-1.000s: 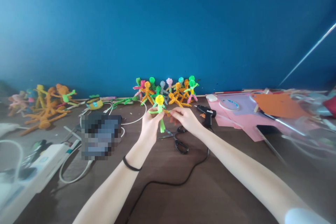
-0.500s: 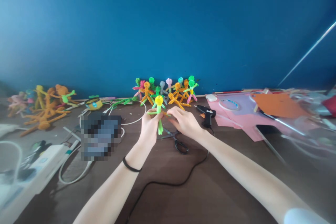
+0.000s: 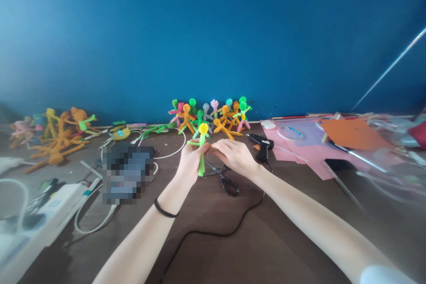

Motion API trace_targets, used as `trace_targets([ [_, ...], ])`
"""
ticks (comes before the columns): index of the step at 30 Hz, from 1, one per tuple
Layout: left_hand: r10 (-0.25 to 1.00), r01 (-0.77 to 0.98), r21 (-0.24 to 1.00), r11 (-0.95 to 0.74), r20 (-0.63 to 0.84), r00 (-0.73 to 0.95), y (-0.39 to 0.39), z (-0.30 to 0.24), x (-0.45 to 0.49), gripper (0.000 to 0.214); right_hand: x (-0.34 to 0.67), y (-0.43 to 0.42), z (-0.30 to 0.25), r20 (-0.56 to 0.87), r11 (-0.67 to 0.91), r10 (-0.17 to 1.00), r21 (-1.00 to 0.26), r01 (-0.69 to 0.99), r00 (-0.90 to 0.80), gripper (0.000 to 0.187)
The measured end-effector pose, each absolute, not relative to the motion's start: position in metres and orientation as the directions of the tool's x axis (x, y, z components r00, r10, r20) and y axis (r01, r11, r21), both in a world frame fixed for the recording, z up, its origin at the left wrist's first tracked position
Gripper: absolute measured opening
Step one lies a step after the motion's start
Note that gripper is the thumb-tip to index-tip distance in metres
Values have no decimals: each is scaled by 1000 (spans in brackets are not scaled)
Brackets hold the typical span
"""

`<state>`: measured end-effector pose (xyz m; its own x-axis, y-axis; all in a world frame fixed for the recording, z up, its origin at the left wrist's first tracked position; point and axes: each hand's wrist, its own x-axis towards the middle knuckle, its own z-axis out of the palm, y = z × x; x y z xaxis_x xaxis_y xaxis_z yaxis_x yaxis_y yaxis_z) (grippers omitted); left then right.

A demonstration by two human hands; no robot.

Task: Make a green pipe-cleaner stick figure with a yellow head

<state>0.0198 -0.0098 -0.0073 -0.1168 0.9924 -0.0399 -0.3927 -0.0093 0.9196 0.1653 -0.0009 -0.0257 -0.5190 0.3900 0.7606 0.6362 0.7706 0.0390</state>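
Note:
Between my hands is a pipe-cleaner doll [image 3: 203, 129] with a coiled yellow head and a light green body, tilted slightly to the right. My left hand [image 3: 190, 159] is closed around its body, and one green arm sticks out to the left. The fingers of my right hand [image 3: 234, 155] pinch the doll's other arm, of which a bit of orange shows; the fingertips partly hide it. Below my hands, scissors [image 3: 229, 186] with black handles lie on the dark table [image 3: 219, 253].
Several finished-looking dolls [image 3: 186, 117] stand against the blue wall, with more orange dolls [image 3: 56, 155] at left. A black glue gun [image 3: 262, 144] lies right, its cord crossing the table. Nearby are pink paper [image 3: 282, 153], a phone [image 3: 129, 173] and a power strip [image 3: 60, 213].
The doll has tipped, its head shifting slightly right and its lower end slightly left. My right hand has lowered a little, its fingers still on the doll's arm.

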Motion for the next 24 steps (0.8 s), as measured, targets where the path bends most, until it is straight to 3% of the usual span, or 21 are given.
trace_targets([
  [8,986,-321,944,-82,29,-166,-12,-8,20,26,165,0,-27,764,774,393,27,633,-513,21],
  [12,980,-263,957,-122,75,-183,-14,-9,21,24,164,-1,-27,761,777,441,-59,626,-476,25],
  [17,973,-159,976,-147,115,-199,-15,-10,21,22,161,-4,-21,715,731,629,-409,546,-307,18],
  [24,964,-57,981,-183,168,-204,-14,-11,19,20,160,-1,-14,395,430,900,-873,228,-184,13],
])
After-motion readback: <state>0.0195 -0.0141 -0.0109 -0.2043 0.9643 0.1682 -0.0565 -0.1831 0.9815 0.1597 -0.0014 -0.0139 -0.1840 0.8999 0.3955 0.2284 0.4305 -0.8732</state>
